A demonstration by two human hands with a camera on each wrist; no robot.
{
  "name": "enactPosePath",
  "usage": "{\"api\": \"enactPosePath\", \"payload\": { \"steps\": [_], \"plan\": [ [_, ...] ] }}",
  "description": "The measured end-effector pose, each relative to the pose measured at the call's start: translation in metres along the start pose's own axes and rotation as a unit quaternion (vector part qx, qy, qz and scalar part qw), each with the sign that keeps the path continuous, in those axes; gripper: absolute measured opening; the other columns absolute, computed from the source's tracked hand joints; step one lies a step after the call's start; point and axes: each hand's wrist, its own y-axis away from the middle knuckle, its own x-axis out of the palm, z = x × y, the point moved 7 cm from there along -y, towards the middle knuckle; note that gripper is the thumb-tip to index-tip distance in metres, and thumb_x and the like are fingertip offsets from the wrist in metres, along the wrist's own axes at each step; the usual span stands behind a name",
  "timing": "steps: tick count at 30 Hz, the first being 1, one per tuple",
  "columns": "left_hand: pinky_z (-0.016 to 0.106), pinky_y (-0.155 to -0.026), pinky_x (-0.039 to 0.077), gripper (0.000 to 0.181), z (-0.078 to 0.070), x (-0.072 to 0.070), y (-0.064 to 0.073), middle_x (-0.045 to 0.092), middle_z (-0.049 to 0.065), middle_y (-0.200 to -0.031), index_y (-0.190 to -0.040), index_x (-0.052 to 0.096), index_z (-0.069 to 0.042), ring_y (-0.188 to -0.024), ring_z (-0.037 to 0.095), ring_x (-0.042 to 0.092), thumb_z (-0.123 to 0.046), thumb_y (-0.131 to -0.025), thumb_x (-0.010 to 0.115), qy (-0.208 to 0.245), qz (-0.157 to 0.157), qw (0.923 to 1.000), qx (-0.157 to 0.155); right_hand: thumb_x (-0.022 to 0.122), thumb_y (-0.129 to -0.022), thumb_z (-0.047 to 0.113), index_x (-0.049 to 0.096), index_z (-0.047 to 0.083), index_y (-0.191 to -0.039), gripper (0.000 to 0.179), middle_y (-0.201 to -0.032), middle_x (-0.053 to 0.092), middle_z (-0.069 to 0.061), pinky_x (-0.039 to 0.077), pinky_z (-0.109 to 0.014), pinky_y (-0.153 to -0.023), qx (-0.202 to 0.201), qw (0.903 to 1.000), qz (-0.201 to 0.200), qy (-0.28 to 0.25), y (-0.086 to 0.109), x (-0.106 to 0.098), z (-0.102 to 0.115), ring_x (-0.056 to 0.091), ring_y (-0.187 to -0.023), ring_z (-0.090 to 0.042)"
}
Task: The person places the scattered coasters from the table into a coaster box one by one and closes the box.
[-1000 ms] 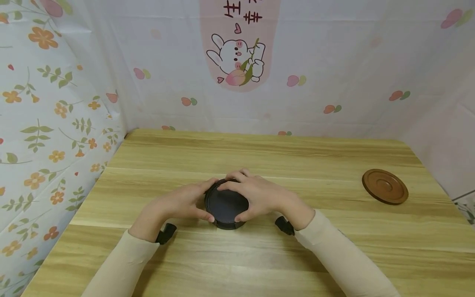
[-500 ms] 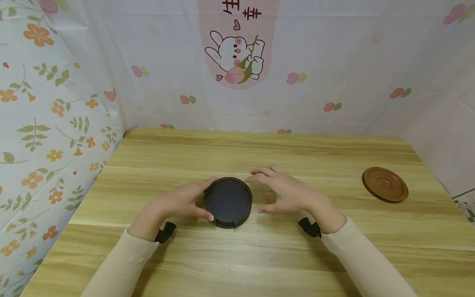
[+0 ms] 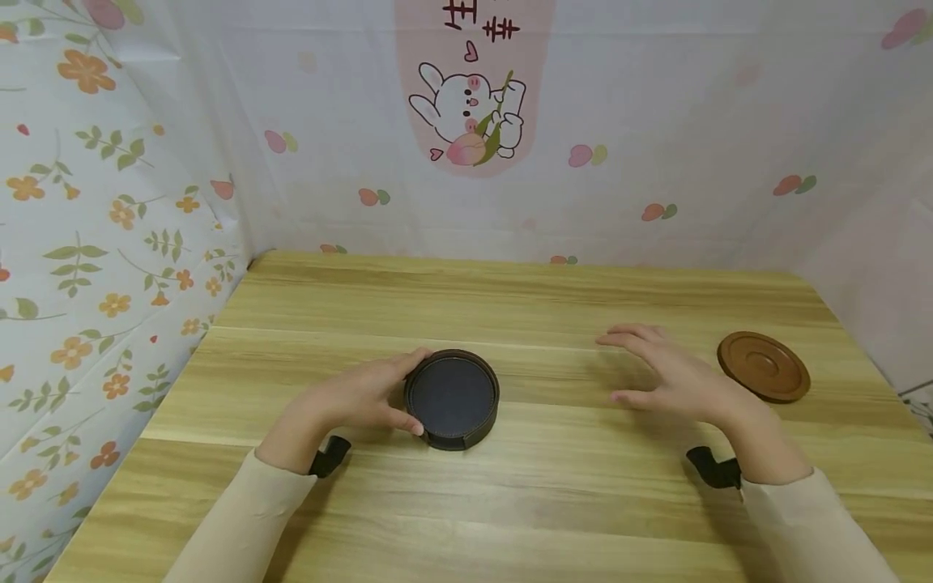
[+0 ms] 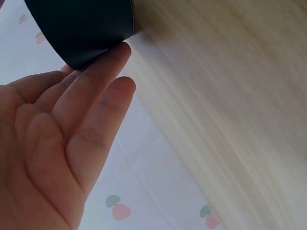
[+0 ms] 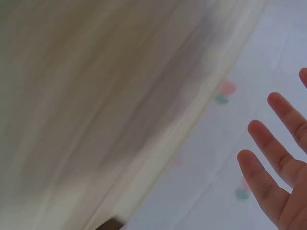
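Observation:
A round black coaster holder [image 3: 483, 431] with a gap in its front wall stands on the table, a dark disc [image 3: 450, 395] lying inside it. My left hand [image 3: 360, 394] holds the holder by its left side, thumb near the front and fingers towards the back. In the left wrist view, the fingertips touch the holder's smooth dark wall [image 4: 84, 28]. Over the right part of the table is my right hand [image 3: 674, 376], fingers spread and holding nothing. Just beyond it lies a round brown wooden coaster [image 3: 764, 366] with a ringed centre.
The wood-grain table [image 3: 510, 502] reaches back to a white patterned cloth [image 3: 306, 194] with a rabbit drawing. A flowered cloth [image 3: 109, 243] hangs along the left side. Small black camera mounts [image 3: 714, 468] sit at both wrists.
My right hand has left the coaster holder and moved right, close to the brown wooden coaster. My left hand has stayed on the holder, which has not visibly moved.

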Motion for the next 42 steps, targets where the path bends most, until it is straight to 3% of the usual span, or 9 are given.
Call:
{"api": "enactPosePath", "payload": {
  "steps": [6, 11, 20, 25, 30, 36, 42],
  "plan": [
    [0.051, -0.119, 0.032, 0.108, 0.000, 0.001, -0.001, 0.031, 0.016, -0.161, -0.159, 0.019, -0.003, -0.148, 0.034, 0.034, -0.042, -0.079, 0.082, 0.002, 0.004, 1.0000, -0.001, 0.079, -0.085, 0.033, 0.049, 0.011, -0.143, 0.069, -0.149, 0.040, -0.022, 0.034, -0.071, -0.093, 0.053, 0.9982, -0.028, 0.009, 0.037, -0.018, -0.044, 0.028, -0.134, -0.051],
    [0.051, -0.119, 0.032, 0.109, 0.001, 0.002, -0.001, 0.031, 0.015, -0.161, -0.159, 0.018, -0.005, -0.148, 0.033, 0.033, -0.043, -0.079, 0.082, -0.002, 0.006, 1.0000, -0.007, 0.080, -0.084, 0.034, 0.050, 0.009, -0.142, 0.069, -0.146, 0.040, -0.025, 0.033, -0.071, -0.089, 0.082, 0.9939, -0.048, 0.056, 0.056, -0.031, -0.070, 0.029, -0.128, -0.055],
    [0.051, -0.119, 0.032, 0.108, -0.001, 0.004, 0.000, 0.030, 0.016, -0.161, -0.159, 0.018, -0.003, -0.148, 0.034, 0.033, -0.042, -0.080, 0.081, 0.001, 0.007, 1.0000, -0.004, 0.084, -0.079, 0.020, 0.054, -0.002, -0.133, 0.066, -0.138, 0.041, -0.035, 0.014, -0.076, -0.103, 0.070, 0.9900, -0.113, 0.045, 0.084, -0.047, -0.110, 0.032, -0.122, -0.060],
    [0.051, -0.119, 0.032, 0.108, -0.002, 0.003, 0.001, 0.030, 0.016, -0.161, -0.158, 0.019, -0.002, -0.148, 0.034, 0.033, -0.042, -0.080, 0.081, 0.000, 0.004, 1.0000, 0.000, 0.085, -0.077, 0.018, 0.057, -0.003, -0.127, 0.061, -0.132, 0.044, -0.038, 0.008, -0.077, -0.109, 0.066, 0.9863, -0.133, 0.072, 0.095, -0.052, -0.130, 0.037, -0.119, -0.059],
    [0.051, -0.119, 0.032, 0.108, -0.001, 0.002, 0.001, 0.030, 0.017, -0.161, -0.158, 0.019, -0.001, -0.148, 0.034, 0.033, -0.042, -0.080, 0.081, -0.002, 0.002, 1.0000, 0.002, 0.083, -0.080, 0.020, 0.055, -0.006, -0.127, 0.060, -0.132, 0.041, -0.043, 0.005, -0.079, -0.107, 0.088, 0.9860, -0.118, 0.078, 0.101, -0.052, -0.145, 0.034, -0.121, -0.062],
    [0.051, -0.119, 0.031, 0.108, -0.001, 0.003, 0.002, 0.028, 0.016, -0.162, -0.158, 0.018, -0.002, -0.149, 0.033, 0.031, -0.042, -0.081, 0.081, 0.001, 0.004, 1.0000, 0.000, 0.080, -0.084, 0.029, 0.053, -0.007, -0.127, 0.063, -0.132, 0.038, -0.046, 0.014, -0.081, -0.097, 0.134, 0.9842, -0.067, 0.095, 0.108, -0.047, -0.164, 0.034, -0.118, -0.063],
    [0.051, -0.119, 0.031, 0.107, 0.000, 0.003, 0.002, 0.029, 0.016, -0.162, -0.159, 0.018, -0.003, -0.149, 0.033, 0.032, -0.042, -0.081, 0.081, 0.002, 0.004, 1.0000, -0.008, 0.081, -0.082, 0.030, 0.055, -0.008, -0.124, 0.063, -0.127, 0.042, -0.044, 0.025, -0.075, -0.089, 0.133, 0.9817, -0.058, 0.123, 0.113, -0.044, -0.173, 0.039, -0.111, -0.059]
  ]
}}
